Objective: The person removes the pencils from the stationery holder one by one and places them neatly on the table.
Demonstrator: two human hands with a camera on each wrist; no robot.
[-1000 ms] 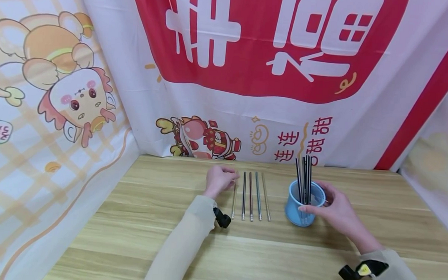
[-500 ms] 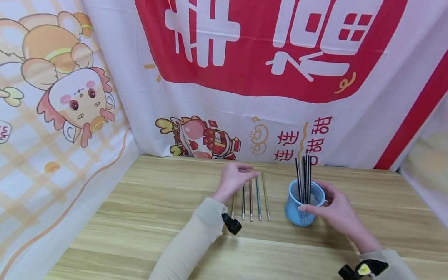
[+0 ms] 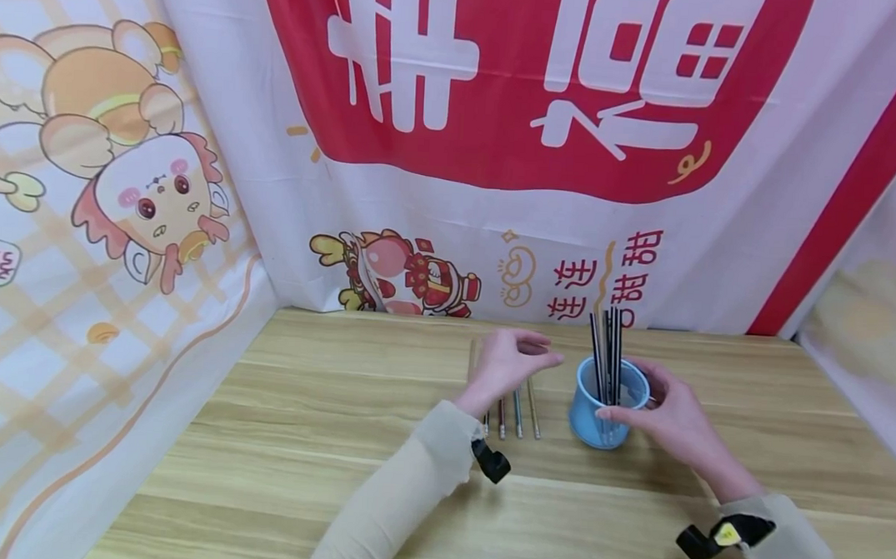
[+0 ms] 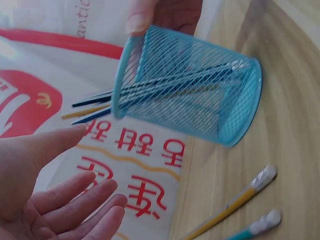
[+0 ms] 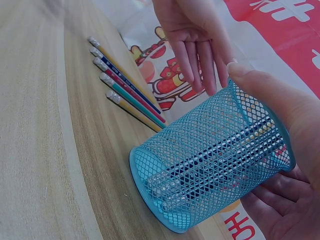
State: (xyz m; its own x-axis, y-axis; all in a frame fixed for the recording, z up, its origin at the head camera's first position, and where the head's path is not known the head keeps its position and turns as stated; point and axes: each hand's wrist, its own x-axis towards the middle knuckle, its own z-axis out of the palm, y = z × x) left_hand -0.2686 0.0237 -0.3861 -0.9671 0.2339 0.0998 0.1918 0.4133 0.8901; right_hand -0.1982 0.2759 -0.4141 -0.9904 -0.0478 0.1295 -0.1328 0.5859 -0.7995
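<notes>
My right hand grips a light-blue mesh pencil holder at its rim, thumb in front and fingers behind. The holder stands upright on the table, with several dark pencils and a yellowish one leaning inside. My left hand hovers over a row of loose pencils, fingers relaxed and nothing in them, a short way left of the holder. That row, in the right wrist view, has a yellow pencil, a teal pencil, a red pencil and others, eraser ends toward me. In the head view, my left hand partly hides them.
The wood-grain table meets a white and red printed cloth hanging at the back. Another printed cloth runs along the left side. Each wrist carries a small black camera.
My left hand has moved right across the pencil row, from the leftmost pencil toward the holder. The right hand and the holder have stayed in place.
</notes>
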